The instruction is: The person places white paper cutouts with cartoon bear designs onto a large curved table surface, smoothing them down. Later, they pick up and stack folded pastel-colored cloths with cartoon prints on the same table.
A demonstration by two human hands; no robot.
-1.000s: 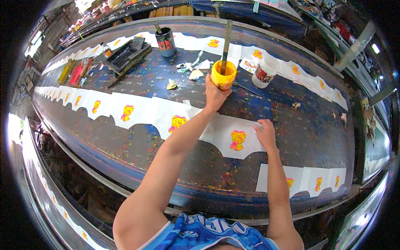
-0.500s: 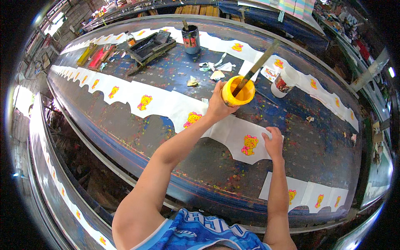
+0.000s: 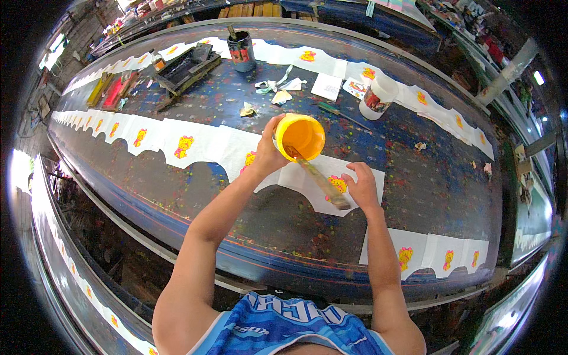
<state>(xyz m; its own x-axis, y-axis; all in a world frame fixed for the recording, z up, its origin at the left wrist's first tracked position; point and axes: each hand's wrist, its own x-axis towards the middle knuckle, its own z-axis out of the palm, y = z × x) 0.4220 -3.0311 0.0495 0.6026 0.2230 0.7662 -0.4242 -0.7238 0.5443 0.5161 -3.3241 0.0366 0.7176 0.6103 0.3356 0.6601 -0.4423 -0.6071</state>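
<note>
Some fingers of the left hand (image 3: 271, 155) are hidden behind the yellow cup (image 3: 307, 136). The stick (image 3: 322, 184) covers part of one bear picture (image 3: 339, 183). The far-left prints (image 3: 89, 123) look too tiny to tell. The near edge cuts off the blue shirt (image 3: 266, 325).

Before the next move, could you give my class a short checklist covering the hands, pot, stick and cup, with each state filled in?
1. Left hand gripping the yellow pot: ok.
2. Yellow pot upright: not ok, it is tilted.
3. Stick partly inside the pot: ok.
4. Right hand empty: ok, open.
5. Right hand touching the white printed piece: cannot tell.
6. White cup standing on the table: ok.
</note>
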